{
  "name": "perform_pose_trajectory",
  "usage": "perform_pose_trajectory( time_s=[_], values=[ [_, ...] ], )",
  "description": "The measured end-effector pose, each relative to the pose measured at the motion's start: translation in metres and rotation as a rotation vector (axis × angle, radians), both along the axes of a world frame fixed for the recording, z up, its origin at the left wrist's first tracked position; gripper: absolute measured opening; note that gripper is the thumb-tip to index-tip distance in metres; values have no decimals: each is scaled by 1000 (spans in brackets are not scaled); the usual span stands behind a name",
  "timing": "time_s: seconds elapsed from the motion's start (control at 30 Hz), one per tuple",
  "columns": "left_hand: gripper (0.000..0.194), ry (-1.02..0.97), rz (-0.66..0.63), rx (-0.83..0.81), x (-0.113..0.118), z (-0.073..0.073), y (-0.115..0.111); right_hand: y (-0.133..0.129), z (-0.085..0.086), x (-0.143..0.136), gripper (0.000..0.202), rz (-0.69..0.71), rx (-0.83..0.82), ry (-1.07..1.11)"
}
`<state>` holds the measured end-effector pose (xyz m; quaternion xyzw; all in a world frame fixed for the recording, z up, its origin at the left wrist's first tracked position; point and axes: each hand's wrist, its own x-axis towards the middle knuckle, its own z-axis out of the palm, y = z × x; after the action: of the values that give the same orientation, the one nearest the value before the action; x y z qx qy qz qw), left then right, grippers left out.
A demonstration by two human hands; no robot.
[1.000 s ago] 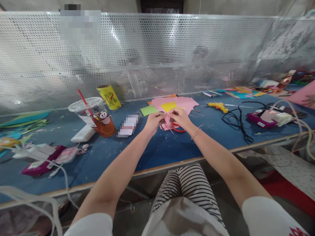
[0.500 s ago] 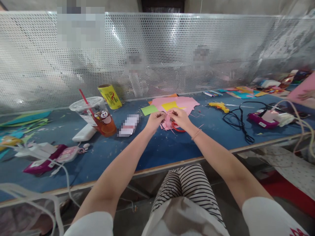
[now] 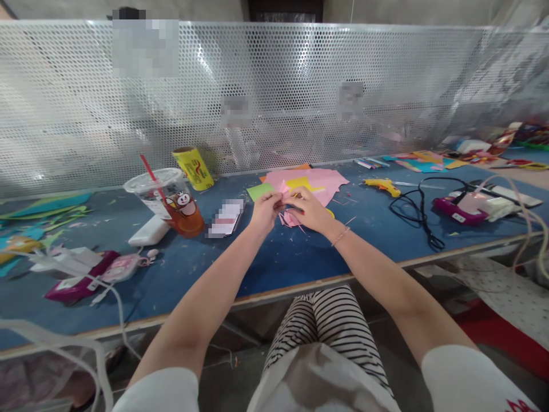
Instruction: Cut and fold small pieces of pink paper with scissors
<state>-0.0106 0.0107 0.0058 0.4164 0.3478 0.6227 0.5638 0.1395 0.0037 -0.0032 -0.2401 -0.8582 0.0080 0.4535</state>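
The left hand [image 3: 266, 207] has its thumb and fingers pinched on a small pink paper [image 3: 283, 189], which stands up from the fingertips above the near part of the paper pile; the right hand [image 3: 312, 209] is bent inward, its fingertips meeting the left hand's at the paper's base, though whether it grips cannot be told.

The paper looks thin, so a hard squeeze or an uneven pull between the two hands could crease or tear it; a loose pinch could let it slip among the pink scraps [image 3: 291, 220] just below, where a like colour would make it hard to pick out; a dropped wrist could also drag the scraps or shift the yellow paper [image 3: 299, 183] lying on the large pink sheet [image 3: 332, 182].

The blue tabletop [image 3: 274, 263] gives bare room on the near side, down to its front edge [image 3: 295, 293]; on the far side a perforated panel [image 3: 283, 131] bounds the reach; to the left, a phone [image 3: 226, 218] lies near the left hand, with a drink cup [image 3: 182, 209] beyond it, which a wide sweep could tip; to the right, there is a gap before the glue gun [image 3: 381, 186] and a looped black cable [image 3: 418, 220], which could snag a sleeve or hand.
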Motion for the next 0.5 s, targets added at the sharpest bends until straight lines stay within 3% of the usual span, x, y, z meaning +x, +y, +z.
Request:
perform_pose_trajectory(
  time_s=[0.33, 0.5],
  values=[
    [17, 48, -74, 7, 1, 1, -4, 5, 5, 7, 18, -21, -12, 143],
    [18, 79, -95, 1, 3, 2, -7, 7, 6, 11, 14, -10, -112, 193]
  ],
)
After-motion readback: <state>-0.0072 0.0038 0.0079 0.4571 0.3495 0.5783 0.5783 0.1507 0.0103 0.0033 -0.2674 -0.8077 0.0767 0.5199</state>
